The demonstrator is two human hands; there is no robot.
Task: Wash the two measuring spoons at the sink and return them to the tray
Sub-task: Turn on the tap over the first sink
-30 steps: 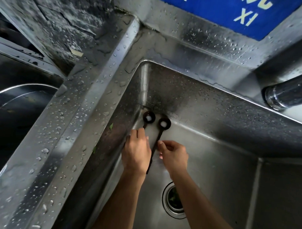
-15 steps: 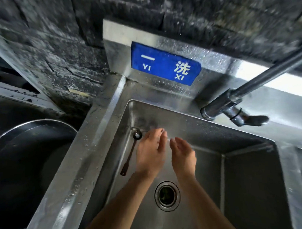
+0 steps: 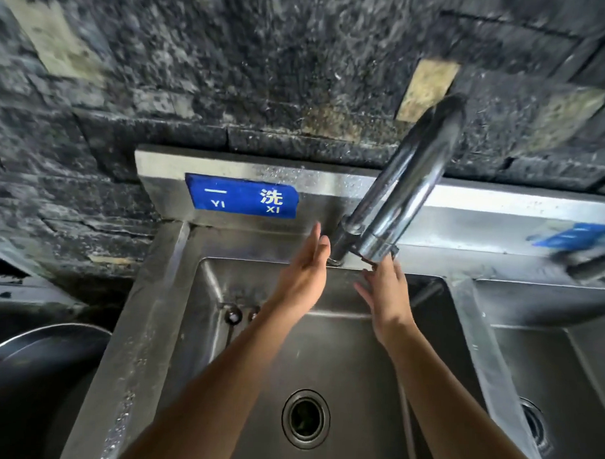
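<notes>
Two black measuring spoons lie at the back left of the steel sink basin (image 3: 351, 361). The first spoon (image 3: 232, 317) shows its round bowl and part of its handle. Of the second spoon (image 3: 253, 315) only the bowl's edge shows beside my left forearm. My left hand (image 3: 304, 274) is raised with straight fingers, close to the base of the chrome faucet (image 3: 401, 195). My right hand (image 3: 384, 294) is spread open just under the faucet's spout end. Neither hand holds anything. No water stream is visible.
A drain (image 3: 305, 419) sits in the basin's front middle. A second basin (image 3: 563, 393) lies to the right, a dark round pan (image 3: 32, 367) to the left. A blue sign (image 3: 242, 199) is on the steel backsplash below a dark stone wall.
Both hands let go of the spoons, left them lying in the basin's back left corner, and rose toward the faucet. The view tilted upward.
</notes>
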